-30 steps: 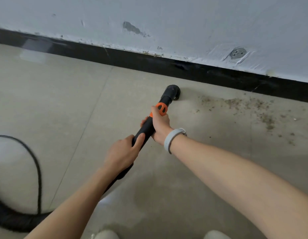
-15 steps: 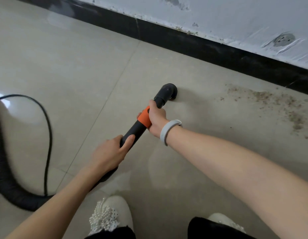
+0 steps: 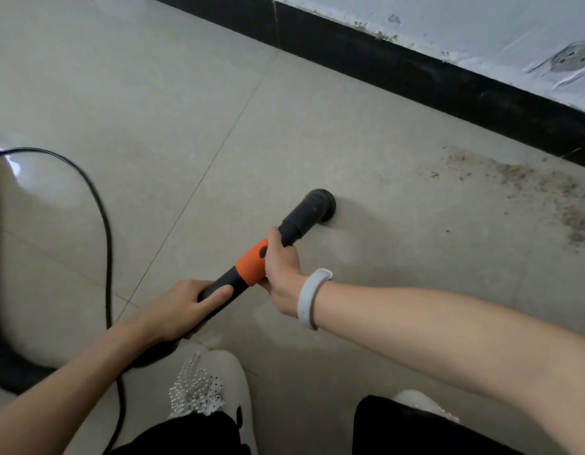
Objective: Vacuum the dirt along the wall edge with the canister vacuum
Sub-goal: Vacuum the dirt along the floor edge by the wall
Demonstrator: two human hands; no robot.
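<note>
- The right hand [image 3: 282, 267] holds the wand [image 3: 248, 267] forward, fingers wrapped round it at the orange collar [image 3: 251, 265]; the left hand [image 3: 182, 308] grips the black shaft further back, thumb laid along the top.
- The nozzle [image 3: 320, 205] sits low at the floor [image 3: 153, 103], on a tile with almost no grit — the dirt [image 3: 527, 188] lies well off to its right, scattered in a band near the baseboard [image 3: 415, 73].
- To do this step well, I judge the nozzle should slide right toward that band with its mouth flat and close to the tile, not tipped up.
- A slow pass probably lifts more than a quick one; the denser patches toward the right edge may want a second pass.
- Let the forward hand steer and the rear hand only carry the weight and feed hose [image 3: 9, 366] — that likely keeps the mouth level.
- Mind the cord [image 3: 104, 224] looping on the left: it could snag a shoe [image 3: 215, 385] if the feet shift.
- Working tight against the baseboard last should catch what drifts into the joint.
- Count: two hands, both on one wand; one nozzle; one orange collar; one hose; one cord; one main spread of dirt with stray specks around it; one wristband [image 3: 312, 297], on the right wrist; two shoes, the right one mostly hidden.
</note>
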